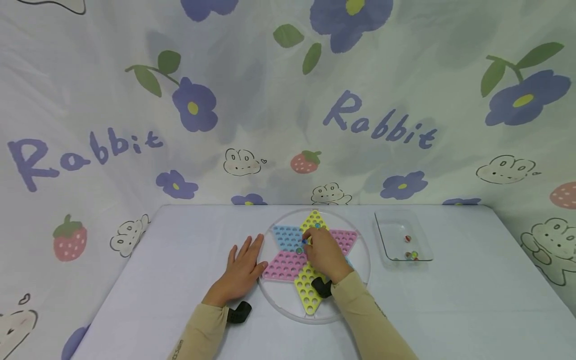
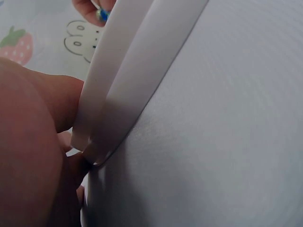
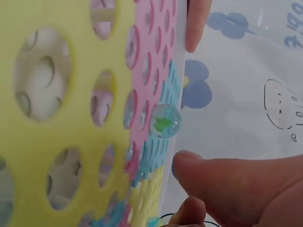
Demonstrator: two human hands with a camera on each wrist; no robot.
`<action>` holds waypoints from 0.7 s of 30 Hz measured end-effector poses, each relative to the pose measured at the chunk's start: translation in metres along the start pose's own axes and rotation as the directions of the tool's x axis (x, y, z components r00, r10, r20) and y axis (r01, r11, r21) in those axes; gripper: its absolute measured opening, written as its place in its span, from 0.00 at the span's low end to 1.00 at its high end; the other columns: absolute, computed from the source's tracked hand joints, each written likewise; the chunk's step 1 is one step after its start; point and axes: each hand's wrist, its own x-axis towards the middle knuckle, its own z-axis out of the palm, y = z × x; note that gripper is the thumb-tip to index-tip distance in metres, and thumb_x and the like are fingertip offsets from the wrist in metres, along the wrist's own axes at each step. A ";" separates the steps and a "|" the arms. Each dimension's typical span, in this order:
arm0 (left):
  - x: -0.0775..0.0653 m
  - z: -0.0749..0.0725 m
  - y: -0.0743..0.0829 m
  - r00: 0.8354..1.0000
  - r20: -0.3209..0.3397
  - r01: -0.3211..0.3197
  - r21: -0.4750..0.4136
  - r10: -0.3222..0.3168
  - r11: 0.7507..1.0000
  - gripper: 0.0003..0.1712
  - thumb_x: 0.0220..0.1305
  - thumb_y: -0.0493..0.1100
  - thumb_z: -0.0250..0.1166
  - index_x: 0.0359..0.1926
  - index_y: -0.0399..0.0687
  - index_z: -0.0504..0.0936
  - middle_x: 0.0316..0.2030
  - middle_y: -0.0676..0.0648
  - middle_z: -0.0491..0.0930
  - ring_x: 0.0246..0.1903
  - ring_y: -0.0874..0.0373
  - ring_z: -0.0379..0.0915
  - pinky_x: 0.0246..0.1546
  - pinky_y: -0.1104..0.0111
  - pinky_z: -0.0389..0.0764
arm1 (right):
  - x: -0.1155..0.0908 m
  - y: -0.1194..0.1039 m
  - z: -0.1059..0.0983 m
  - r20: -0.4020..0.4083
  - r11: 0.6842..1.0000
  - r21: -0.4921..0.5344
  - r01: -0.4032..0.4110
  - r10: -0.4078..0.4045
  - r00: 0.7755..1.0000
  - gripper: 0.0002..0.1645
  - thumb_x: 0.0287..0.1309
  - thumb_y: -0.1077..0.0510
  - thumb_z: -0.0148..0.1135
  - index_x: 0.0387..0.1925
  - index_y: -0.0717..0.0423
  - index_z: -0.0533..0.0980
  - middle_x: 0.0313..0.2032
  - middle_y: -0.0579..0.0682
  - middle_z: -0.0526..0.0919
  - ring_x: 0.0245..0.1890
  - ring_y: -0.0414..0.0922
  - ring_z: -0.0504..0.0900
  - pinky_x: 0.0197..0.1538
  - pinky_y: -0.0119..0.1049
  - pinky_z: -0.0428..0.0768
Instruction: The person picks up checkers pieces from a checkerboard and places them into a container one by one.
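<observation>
A round Chinese checkers board (image 1: 305,314), with a star of yellow, pink and blue hole-filled sections, lies on the table. My right hand (image 1: 325,252) is over its upper middle, pinching a blue marble (image 2: 101,15) between thumb and fingertips; in the right wrist view the thumb mostly hides it. One clear marble with a green swirl (image 3: 165,121) sits in a hole near the centre. Another bluish marble (image 1: 317,225) is in the far yellow point. Fingers spread, my left hand (image 1: 240,274) lies at the board's left rim, its thumb touching the edge.
To the right of the board stands a clear plastic box (image 1: 381,237) holding several marbles (image 1: 411,255). A printed curtain (image 1: 270,115) hangs behind the table's far edge. White cloth covers the table (image 1: 459,290).
</observation>
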 end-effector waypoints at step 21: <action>-0.001 0.000 0.002 1.000 -0.006 -0.002 -0.005 0.002 1.000 0.40 0.77 0.46 0.53 0.79 0.34 0.46 0.78 0.36 0.48 0.77 0.36 0.35 0.70 0.39 0.29 | -0.012 -0.003 -0.019 -0.102 0.999 -0.009 0.053 -0.053 0.993 0.10 0.67 0.59 0.64 0.46 0.60 0.79 0.35 0.51 0.74 0.33 0.45 0.73 0.36 0.38 0.75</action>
